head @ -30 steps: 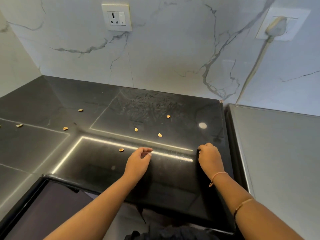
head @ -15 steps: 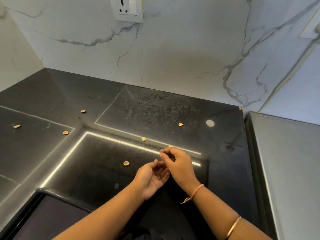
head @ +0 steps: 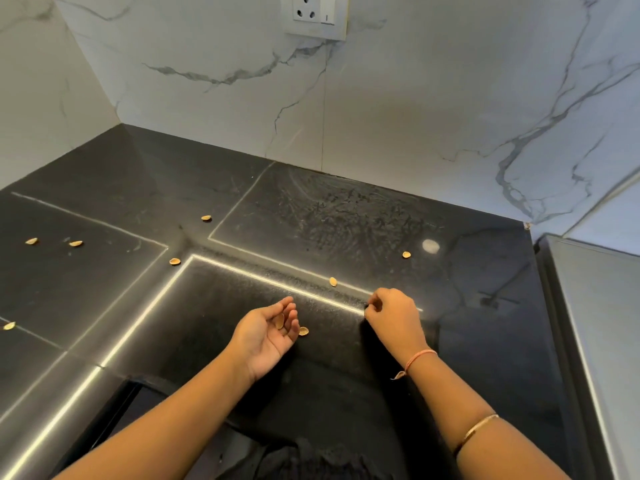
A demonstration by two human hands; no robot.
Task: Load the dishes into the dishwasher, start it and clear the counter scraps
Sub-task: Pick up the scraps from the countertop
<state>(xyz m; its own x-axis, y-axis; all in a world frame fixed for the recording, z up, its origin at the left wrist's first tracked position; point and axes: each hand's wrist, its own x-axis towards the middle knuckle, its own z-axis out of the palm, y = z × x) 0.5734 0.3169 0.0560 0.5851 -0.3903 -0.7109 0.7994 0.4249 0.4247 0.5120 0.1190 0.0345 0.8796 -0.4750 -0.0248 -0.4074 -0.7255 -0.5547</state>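
1. Left hand: palm up and loosely cupped over the front of the black counter. Fingers are relaxed, not clamped.
2. One shell scrap lies on the left fingers, carried rather than pinched.
3. Second scrap is on the counter just beside the left fingertips. Can't tell if it touches them.
4. Right hand: knuckles up, fingers curled in. Thumb and forefinger tips meet down at the counter, on the bright light strip reflected in the surface.
5. Can't tell whether anything is in that right pinch; the fingertips hide it.
6. Nearest loose scrap sits on the far side of the strip, near the right hand but apart from it.
7. Back-right scrap is further back, near a round light spot.
8. On the left:
   - corner scrap at the strip's bend
   - rear scrap behind it
   - a pair far left
   - edge scrap at the frame's left edge
9. Marble wall behind, with a white socket.
10. Grey appliance top stands against the counter's right side.
11. The right wrist has a thread band, and there is a gold bangle up the forearm.
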